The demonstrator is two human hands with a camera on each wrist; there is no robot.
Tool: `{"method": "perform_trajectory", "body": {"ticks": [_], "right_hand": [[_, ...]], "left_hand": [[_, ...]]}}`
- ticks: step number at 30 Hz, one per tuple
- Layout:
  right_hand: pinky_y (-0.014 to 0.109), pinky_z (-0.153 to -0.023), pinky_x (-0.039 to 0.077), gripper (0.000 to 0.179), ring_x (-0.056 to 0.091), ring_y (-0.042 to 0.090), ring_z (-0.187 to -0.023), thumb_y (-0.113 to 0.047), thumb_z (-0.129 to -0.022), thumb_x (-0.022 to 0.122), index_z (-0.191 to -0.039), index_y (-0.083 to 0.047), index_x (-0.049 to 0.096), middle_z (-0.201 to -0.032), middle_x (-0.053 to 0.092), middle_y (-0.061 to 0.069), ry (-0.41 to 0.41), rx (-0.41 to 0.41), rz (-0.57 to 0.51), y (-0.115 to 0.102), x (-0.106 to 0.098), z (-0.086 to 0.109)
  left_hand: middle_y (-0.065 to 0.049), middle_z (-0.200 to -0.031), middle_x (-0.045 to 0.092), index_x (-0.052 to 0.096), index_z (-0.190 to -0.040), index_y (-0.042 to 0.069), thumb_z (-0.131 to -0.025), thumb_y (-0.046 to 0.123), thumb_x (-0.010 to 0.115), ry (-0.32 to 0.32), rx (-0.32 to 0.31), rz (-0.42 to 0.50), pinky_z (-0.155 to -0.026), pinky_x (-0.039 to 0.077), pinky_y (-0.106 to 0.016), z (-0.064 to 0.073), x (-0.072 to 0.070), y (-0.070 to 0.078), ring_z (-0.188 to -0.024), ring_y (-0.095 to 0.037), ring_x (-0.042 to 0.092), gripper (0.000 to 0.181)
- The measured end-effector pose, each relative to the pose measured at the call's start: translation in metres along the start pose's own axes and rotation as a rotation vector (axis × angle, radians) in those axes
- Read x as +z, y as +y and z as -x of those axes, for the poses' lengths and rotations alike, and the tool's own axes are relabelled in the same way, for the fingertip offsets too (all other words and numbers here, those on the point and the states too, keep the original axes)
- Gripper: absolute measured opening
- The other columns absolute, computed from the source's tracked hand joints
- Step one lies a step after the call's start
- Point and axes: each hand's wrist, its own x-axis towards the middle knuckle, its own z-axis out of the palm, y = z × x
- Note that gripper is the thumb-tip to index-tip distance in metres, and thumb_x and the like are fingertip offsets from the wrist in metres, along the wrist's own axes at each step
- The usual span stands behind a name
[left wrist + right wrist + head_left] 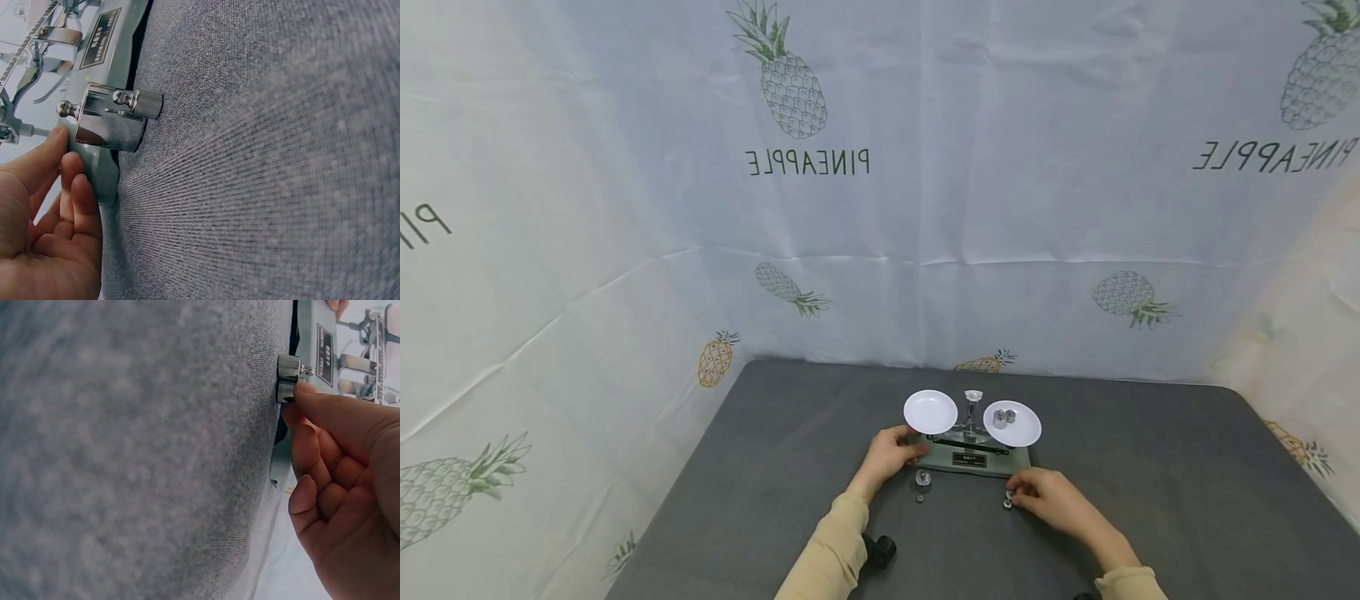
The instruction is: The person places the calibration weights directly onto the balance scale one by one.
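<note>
A balance scale point(940, 457) with a green base stands on the dark cloth. Its left pan point(930, 412) is bare, while two metal weights point(1000, 419) sit on the right pan point(1025, 432). My left hand point(886, 457) holds the base's left end between thumb and curled fingers. In front of that end stand a large weight point(109, 119) and a small knobbed weight point(149, 104). My right hand point(1054, 500), near the base's right front, pinches a small weight point(285, 391) between thumb and index finger. Another weight point(288, 365) stands right beside it on the cloth.
A black object point(880, 550) lies by the left forearm, partly hidden by the sleeve. The dark-clothed table point(805, 467) meets a pale curtain point(925, 208) printed with pineapples at the back and sides.
</note>
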Motion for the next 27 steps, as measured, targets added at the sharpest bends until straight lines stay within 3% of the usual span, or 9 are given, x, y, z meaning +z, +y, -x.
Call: {"method": "perform_trajectory", "body": {"ticks": [13, 27], "right_hand": [[0.022, -0.059, 0.044, 0.007, 0.051, -0.005, -0.068, -0.008, -0.081, 0.068, -0.087, -0.008, 0.065, -0.078, 0.062, -0.006, 0.039, -0.021, 0.041, -0.003, -0.003, 0.003], [0.022, -0.061, 0.046, 0.011, 0.053, -0.004, -0.071, -0.009, -0.081, 0.068, -0.092, -0.009, 0.066, -0.083, 0.062, -0.007, 0.136, -0.054, 0.119, -0.027, -0.032, 0.013]], "left_hand": [[-0.010, -0.068, 0.065, 0.067, -0.102, 0.003, -0.080, 0.018, 0.072, -0.004, 0.006, 0.022, -0.056, 0.045, -0.023, 0.000, 0.002, -0.001, -0.057, -0.007, 0.054, 0.027], [-0.009, -0.069, 0.066, 0.068, -0.102, 0.003, -0.081, 0.019, 0.072, -0.010, -0.001, 0.027, -0.057, 0.046, -0.023, 0.001, -0.001, 0.003, -0.058, -0.007, 0.055, 0.027]]}}
